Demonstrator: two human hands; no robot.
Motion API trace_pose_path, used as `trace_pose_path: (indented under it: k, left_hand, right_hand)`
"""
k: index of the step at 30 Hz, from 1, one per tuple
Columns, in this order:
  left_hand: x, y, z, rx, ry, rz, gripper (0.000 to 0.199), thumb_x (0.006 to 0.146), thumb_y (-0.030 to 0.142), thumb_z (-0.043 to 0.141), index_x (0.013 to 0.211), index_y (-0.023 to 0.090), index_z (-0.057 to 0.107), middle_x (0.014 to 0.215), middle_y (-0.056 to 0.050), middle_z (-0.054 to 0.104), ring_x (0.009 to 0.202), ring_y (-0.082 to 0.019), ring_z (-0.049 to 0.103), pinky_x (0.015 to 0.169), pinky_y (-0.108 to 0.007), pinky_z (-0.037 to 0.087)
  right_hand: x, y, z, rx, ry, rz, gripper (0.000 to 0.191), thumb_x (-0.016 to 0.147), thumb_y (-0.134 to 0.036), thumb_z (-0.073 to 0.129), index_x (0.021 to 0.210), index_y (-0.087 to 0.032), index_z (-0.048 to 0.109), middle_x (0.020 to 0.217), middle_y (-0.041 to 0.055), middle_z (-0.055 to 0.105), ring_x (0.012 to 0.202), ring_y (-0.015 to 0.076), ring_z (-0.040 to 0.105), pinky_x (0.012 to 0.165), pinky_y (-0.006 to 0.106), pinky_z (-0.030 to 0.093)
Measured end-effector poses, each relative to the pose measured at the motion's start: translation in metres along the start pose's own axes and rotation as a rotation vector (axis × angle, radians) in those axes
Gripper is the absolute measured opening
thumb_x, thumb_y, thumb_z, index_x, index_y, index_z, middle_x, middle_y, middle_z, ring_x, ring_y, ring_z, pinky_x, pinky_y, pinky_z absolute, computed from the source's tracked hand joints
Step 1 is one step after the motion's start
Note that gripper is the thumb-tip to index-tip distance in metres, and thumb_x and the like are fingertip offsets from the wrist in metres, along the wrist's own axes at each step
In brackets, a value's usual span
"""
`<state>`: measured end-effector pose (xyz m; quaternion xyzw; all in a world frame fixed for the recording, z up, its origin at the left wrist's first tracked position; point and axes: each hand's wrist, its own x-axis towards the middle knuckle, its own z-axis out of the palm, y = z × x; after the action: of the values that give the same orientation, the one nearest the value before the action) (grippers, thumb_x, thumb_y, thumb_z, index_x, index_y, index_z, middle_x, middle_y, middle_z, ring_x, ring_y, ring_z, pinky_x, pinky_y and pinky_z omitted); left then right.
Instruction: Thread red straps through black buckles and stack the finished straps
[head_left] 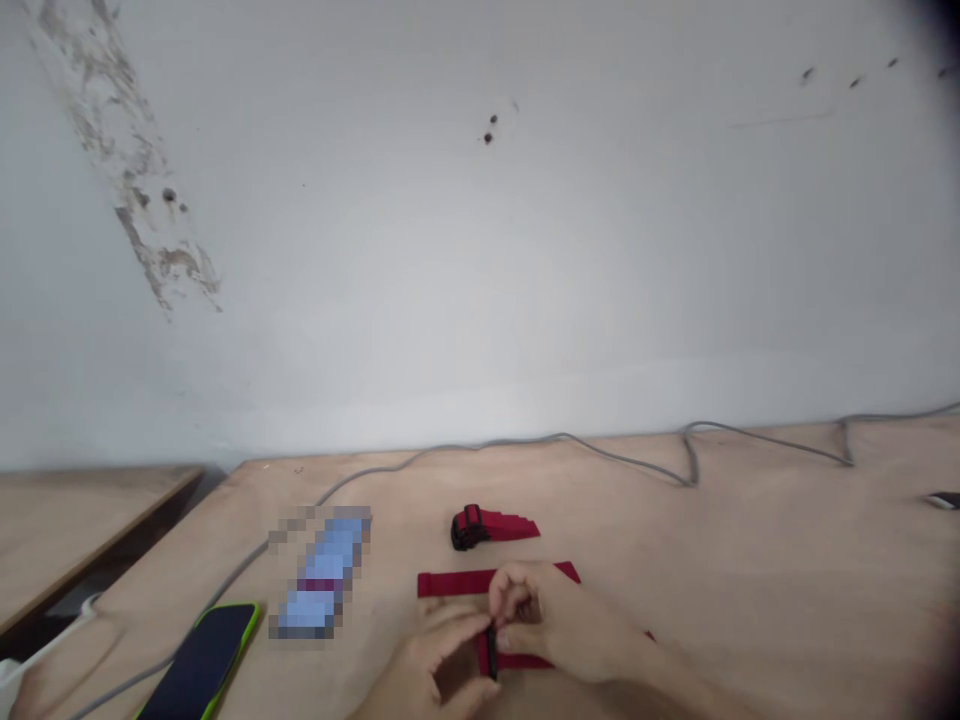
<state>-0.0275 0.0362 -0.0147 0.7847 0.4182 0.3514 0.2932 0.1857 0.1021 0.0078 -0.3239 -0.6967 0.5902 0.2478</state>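
Note:
Low in the head view, a red strap point(525, 661) with a black buckle point(492, 655) lies between my two hands. My left hand point(435, 665) reaches in from the left, its fingertips and thumb closed on the buckle end. From the right comes my right hand point(559, 625), fingers curled and thumb pressed at the buckle's top; part of the strap is hidden beneath it. Another red strap point(454, 583) lies stretched flat just beyond, partly covered by my right hand. Further back sits a bundle of red straps point(502, 525) with black buckles stacked at its left end.
A dark-screened phone in a green case point(199, 665) lies at the left, beside a pixelated blue-screened object point(326, 575). A grey cable point(450, 447) runs along the wall and down the left of the wooden table point(750, 560). A dark object point(945, 500) lies at the right edge.

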Motion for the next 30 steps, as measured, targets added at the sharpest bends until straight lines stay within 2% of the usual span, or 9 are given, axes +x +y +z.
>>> trace_pose_path:
  k: [3, 7, 9, 11, 13, 16, 18, 23, 30]
  left_hand:
    - [-0.002, 0.004, -0.001, -0.024, 0.041, -0.022, 0.053, 0.079, 0.016, 0.073, 0.129, 0.028, 0.063, 0.129, -0.01, 0.068, 0.118, -0.03, 0.063, 0.104, -0.041, 0.048]
    - [0.0, 0.016, -0.005, -0.026, 0.167, -0.112, 0.008, 0.089, 0.027, 0.061, 0.09, 0.021, 0.067, 0.119, -0.013, 0.068, 0.113, -0.03, 0.062, 0.099, -0.044, 0.047]
    - [0.002, 0.02, -0.007, -0.022, 0.169, -0.131, 0.022, 0.093, 0.028, 0.052, 0.075, 0.021, 0.061, 0.113, -0.013, 0.066, 0.11, -0.029, 0.062, 0.098, -0.044, 0.046]
    - [0.004, 0.02, -0.007, -0.032, 0.209, -0.15, 0.024, 0.092, 0.026, 0.05, 0.07, 0.021, 0.057, 0.11, -0.013, 0.065, 0.11, -0.029, 0.061, 0.097, -0.044, 0.045]
    - [0.004, 0.017, -0.006, -0.048, 0.286, -0.182, 0.023, 0.087, 0.023, 0.052, 0.065, 0.021, 0.052, 0.108, -0.013, 0.065, 0.111, -0.03, 0.06, 0.096, -0.043, 0.044]
    - [0.004, 0.014, -0.003, -0.141, 0.352, -0.196, 0.024, 0.079, 0.018, 0.053, 0.059, 0.023, 0.043, 0.105, -0.012, 0.066, 0.106, -0.029, 0.062, 0.09, -0.039, 0.046]
    - [0.004, 0.016, 0.0, -0.227, 0.353, -0.174, 0.024, 0.078, 0.018, 0.053, 0.058, 0.023, 0.042, 0.105, -0.012, 0.066, 0.104, -0.028, 0.063, 0.088, -0.037, 0.047]
    - [0.006, 0.022, 0.003, -0.365, 0.41, -0.191, 0.026, 0.075, 0.026, 0.062, 0.054, 0.022, 0.047, 0.099, -0.011, 0.068, 0.099, -0.028, 0.064, 0.088, -0.034, 0.047]
    - [0.006, 0.018, -0.002, -0.434, 0.51, -0.278, 0.028, 0.085, 0.038, 0.057, 0.064, 0.019, 0.061, 0.073, -0.003, 0.068, 0.072, -0.021, 0.062, 0.07, -0.029, 0.047]
  right_hand:
    - [0.001, -0.003, 0.009, 0.009, 0.035, -0.009, 0.018, 0.069, -0.007, 0.067, 0.082, -0.02, 0.064, 0.074, -0.0024, 0.071, 0.07, 0.0147, 0.065, 0.061, 0.022, 0.044]
    - [0.001, -0.006, 0.015, -0.063, 0.092, -0.047, 0.005, 0.078, -0.018, 0.067, 0.083, -0.021, 0.066, 0.078, 0.0005, 0.073, 0.071, 0.0171, 0.066, 0.064, 0.025, 0.047]
    - [-0.002, -0.008, 0.014, -0.196, 0.088, -0.108, 0.01, 0.086, -0.022, 0.06, 0.089, -0.022, 0.07, 0.086, 0.0025, 0.075, 0.078, 0.0198, 0.068, 0.072, 0.029, 0.05]
    - [-0.009, -0.01, 0.01, -0.393, 0.072, -0.197, 0.021, 0.089, -0.02, 0.054, 0.1, -0.026, 0.072, 0.099, 0.0039, 0.075, 0.094, 0.0231, 0.067, 0.087, 0.035, 0.05]
    - [-0.017, -0.015, 0.007, -0.539, 0.07, -0.257, 0.033, 0.085, -0.017, 0.057, 0.114, -0.028, 0.069, 0.119, 0.0051, 0.068, 0.115, 0.0262, 0.059, 0.101, 0.04, 0.044]
    - [-0.026, -0.022, 0.014, -0.568, 0.05, -0.221, 0.055, 0.075, -0.021, 0.071, 0.128, -0.03, 0.061, 0.137, 0.0059, 0.056, 0.126, 0.0285, 0.051, 0.107, 0.042, 0.04]
    - [-0.027, -0.025, 0.027, -0.578, 0.075, -0.207, 0.057, 0.071, -0.027, 0.079, 0.125, -0.032, 0.064, 0.133, 0.0051, 0.059, 0.122, 0.0289, 0.053, 0.106, 0.042, 0.041]
    - [-0.022, -0.023, 0.052, -0.661, 0.192, -0.274, 0.032, 0.079, -0.028, 0.075, 0.11, -0.033, 0.072, 0.114, 0.0019, 0.07, 0.109, 0.0255, 0.058, 0.102, 0.04, 0.039]
    - [-0.036, -0.022, 0.027, -0.76, 0.154, -0.208, 0.054, 0.073, -0.03, 0.079, 0.125, -0.038, 0.064, 0.12, 0.0024, 0.065, 0.114, 0.027, 0.055, 0.101, 0.041, 0.04]
